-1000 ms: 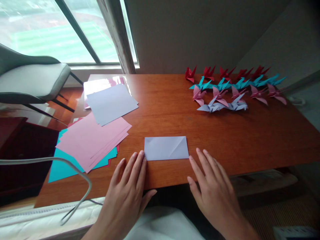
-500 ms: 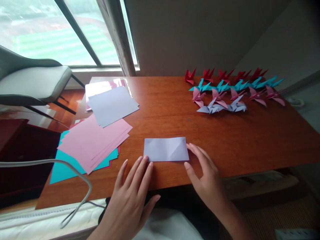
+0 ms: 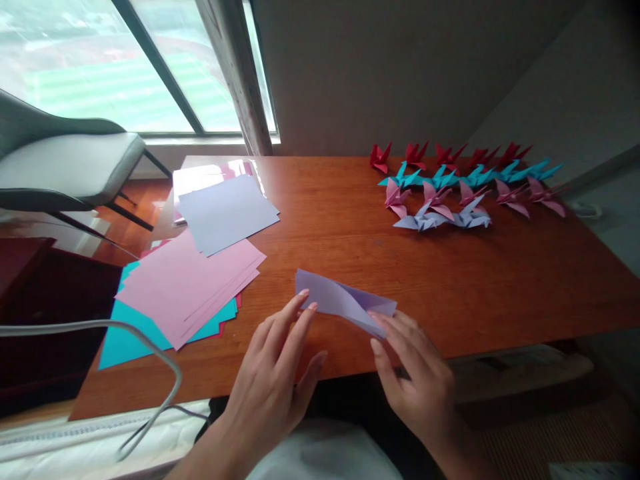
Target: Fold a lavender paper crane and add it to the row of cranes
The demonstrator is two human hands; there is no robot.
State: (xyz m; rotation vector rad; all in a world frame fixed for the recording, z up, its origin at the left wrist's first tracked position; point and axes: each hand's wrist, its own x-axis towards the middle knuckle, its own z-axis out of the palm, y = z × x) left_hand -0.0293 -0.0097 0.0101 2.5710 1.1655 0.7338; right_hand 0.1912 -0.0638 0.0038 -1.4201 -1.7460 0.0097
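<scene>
A sheet of lavender paper [image 3: 327, 297], folded into a strip, lies askew near the table's front edge. Its two layers gape apart toward the right end, and the front one bows toward me. My left hand [image 3: 277, 360] rests its fingertips on the strip's left end, fingers stretched out and thumb well off the paper. At the right end, my right hand [image 3: 415, 367] has its fingers over the paper and its thumb just below the front corner, holding that end. Part of the right end is hidden behind the fingers.
Lavender sheets [image 3: 227, 213], pink sheets [image 3: 195, 287] and turquoise sheets [image 3: 130, 333] overlap at the left. Folded cranes stand in rows at the back right: red [image 3: 415, 155], turquoise [image 3: 443, 177], pink [image 3: 397, 197] and lavender [image 3: 425, 218]. A grey cable [image 3: 173, 373] loops at front left.
The paper strip has turned clockwise and shifted slightly right, and its layers have parted. My right fingers have moved from beside its edge onto it. My left hand has moved a little right.
</scene>
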